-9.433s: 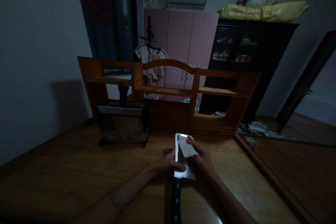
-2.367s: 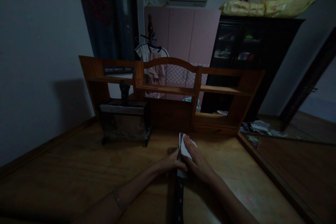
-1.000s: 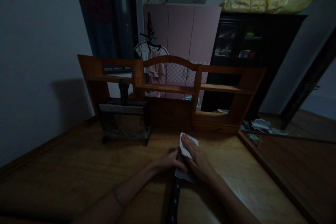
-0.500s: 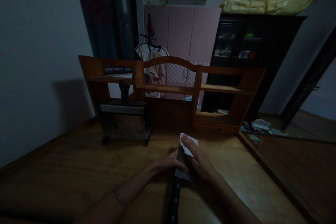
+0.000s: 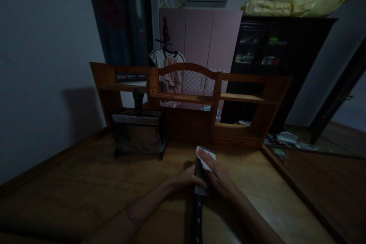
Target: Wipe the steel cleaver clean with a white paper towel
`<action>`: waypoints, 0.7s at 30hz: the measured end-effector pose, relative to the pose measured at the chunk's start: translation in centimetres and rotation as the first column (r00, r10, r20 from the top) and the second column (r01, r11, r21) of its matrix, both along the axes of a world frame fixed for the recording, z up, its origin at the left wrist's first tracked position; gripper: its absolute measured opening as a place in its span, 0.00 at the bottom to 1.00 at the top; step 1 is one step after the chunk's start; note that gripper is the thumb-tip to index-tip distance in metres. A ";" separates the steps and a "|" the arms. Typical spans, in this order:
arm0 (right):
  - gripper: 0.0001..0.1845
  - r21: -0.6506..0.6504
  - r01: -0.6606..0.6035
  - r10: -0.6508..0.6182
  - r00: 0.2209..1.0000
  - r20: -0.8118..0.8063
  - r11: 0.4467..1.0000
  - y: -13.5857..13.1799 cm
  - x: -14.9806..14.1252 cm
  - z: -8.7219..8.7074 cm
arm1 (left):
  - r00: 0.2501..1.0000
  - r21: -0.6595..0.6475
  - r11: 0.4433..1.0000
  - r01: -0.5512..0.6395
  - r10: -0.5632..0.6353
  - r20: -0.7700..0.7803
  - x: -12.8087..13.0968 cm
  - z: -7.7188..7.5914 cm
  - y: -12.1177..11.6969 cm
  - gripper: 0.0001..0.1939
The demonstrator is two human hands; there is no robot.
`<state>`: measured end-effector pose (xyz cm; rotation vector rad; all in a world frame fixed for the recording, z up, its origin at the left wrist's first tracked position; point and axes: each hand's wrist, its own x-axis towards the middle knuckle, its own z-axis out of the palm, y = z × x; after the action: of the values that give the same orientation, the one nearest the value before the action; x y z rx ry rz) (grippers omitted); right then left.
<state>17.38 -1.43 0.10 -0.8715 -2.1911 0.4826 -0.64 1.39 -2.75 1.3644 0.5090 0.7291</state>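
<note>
A cleaver (image 5: 199,187) lies on the wooden desk (image 5: 85,183), its dark riveted handle (image 5: 197,217) pointing toward me. My left hand (image 5: 187,179) pinches the blade's left edge near the handle. My right hand (image 5: 219,177) lies on the blade with fingers stretched out, pressing a white folded tissue (image 5: 205,158) against the steel. Most of the blade is hidden under the tissue and my right hand.
A dark knife block (image 5: 138,131) with a handle sticking up stands at the back left of the desk. A wooden shelf unit (image 5: 188,99) runs along the desk's far edge. A grey wall bounds the left side; the desk's right edge drops to the floor.
The view has shifted slightly. My right hand with the tissue has slid a little along the blade; my left hand keeps its hold.
</note>
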 end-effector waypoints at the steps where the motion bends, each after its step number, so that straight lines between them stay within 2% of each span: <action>1: 0.28 -0.010 -0.007 0.007 1.000 0.001 1.000 0.0 0.0 0.0 | 1.000 0.002 1.000 -0.003 0.003 0.012 0.0 -0.1 0.1 0.49; 7: 0.26 -0.037 -0.069 0.069 0.998 -0.005 0.997 -0.3 -0.2 0.0 | 0.998 -0.026 0.997 -0.070 0.070 0.000 0.1 -0.3 0.6 0.43; 12: 0.24 -0.060 -0.062 0.059 0.998 -0.038 0.996 -0.4 -0.3 0.2 | 0.998 0.012 0.998 -0.065 0.064 0.011 0.1 -0.1 0.5 0.40; 16: 0.26 -0.015 -0.062 0.062 0.998 0.001 0.998 -0.1 -0.2 -0.1 | 0.999 0.001 0.999 -0.046 0.046 0.025 0.2 0.0 0.4 0.43; 21: 0.29 0.023 0.067 -0.068 0.996 0.059 0.998 0.7 0.2 -0.9 | 0.998 -0.021 1.000 0.016 -0.015 0.056 0.2 0.3 0.2 0.51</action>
<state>17.56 -0.76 -0.82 -0.9565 -2.2091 0.4053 -0.47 1.63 -2.50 1.3234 0.4605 0.7445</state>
